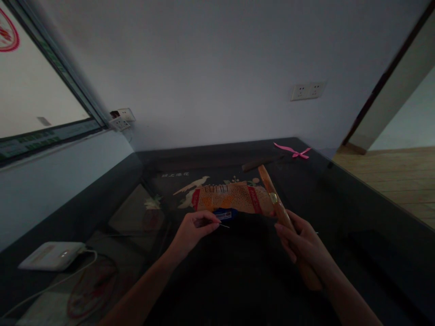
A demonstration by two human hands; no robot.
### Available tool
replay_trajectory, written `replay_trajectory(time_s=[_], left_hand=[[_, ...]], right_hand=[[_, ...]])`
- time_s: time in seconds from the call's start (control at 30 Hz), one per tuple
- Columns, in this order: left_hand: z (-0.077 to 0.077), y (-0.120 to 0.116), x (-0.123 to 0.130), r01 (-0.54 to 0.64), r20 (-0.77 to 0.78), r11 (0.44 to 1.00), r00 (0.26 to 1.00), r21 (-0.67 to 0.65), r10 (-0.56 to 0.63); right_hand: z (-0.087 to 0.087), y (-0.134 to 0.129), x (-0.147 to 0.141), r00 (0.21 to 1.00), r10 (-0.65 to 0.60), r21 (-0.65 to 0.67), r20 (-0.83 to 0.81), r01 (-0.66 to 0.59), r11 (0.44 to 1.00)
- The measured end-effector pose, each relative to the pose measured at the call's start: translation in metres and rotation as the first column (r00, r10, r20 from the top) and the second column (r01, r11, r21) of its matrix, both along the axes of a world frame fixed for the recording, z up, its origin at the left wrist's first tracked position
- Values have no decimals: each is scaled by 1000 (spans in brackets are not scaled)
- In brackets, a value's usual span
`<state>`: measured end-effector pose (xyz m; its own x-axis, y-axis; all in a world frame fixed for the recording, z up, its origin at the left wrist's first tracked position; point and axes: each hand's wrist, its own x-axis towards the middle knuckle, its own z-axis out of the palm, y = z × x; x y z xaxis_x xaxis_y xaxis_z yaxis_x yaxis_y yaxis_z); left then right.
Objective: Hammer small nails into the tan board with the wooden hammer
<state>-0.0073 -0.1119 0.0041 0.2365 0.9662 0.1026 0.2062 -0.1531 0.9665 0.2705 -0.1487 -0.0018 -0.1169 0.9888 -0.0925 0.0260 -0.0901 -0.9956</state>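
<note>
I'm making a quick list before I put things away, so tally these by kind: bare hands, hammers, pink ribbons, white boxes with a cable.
Hands: 2, left hand and right hand
Hammer: 1
Pink ribbon: 1
White box: 1
Total: 5

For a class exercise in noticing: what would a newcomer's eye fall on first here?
Probably the orange-brown wooden-handled hammer in the right hand. Next, the bright pink ribbon near the far right corner of the dark glossy table, then the flat tan red-banded packet just beyond the left hand.
</note>
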Motion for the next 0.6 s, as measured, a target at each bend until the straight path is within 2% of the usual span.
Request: replay_trajectory(time_s=[0.2, 0.27, 0.4, 0.5, 0.6], left_hand=[[13, 1, 8, -58, 49, 998, 997, -5, 58], [16, 3, 11, -66, 53, 997, 997, 34, 64], [23, 16, 18, -126, 4, 969, 992, 213, 128], [27, 37, 25, -192, -62, 907, 971, 375, 231], [30, 63, 36, -197, -111, 839, 951, 507, 290]], right_hand=[[-3, 2, 0, 1000, 7, -9, 1, -7, 1000], [-4, 2, 1, 1000, 9, -8, -4, -9, 1000], [-3, 1, 1, 1000, 15, -7, -10, -15, 1000], [-3, 1, 0, 1000, 11, -6, 0, -11, 1000], [-3, 1, -1, 1000, 2, -1, 9, -2, 1000]])
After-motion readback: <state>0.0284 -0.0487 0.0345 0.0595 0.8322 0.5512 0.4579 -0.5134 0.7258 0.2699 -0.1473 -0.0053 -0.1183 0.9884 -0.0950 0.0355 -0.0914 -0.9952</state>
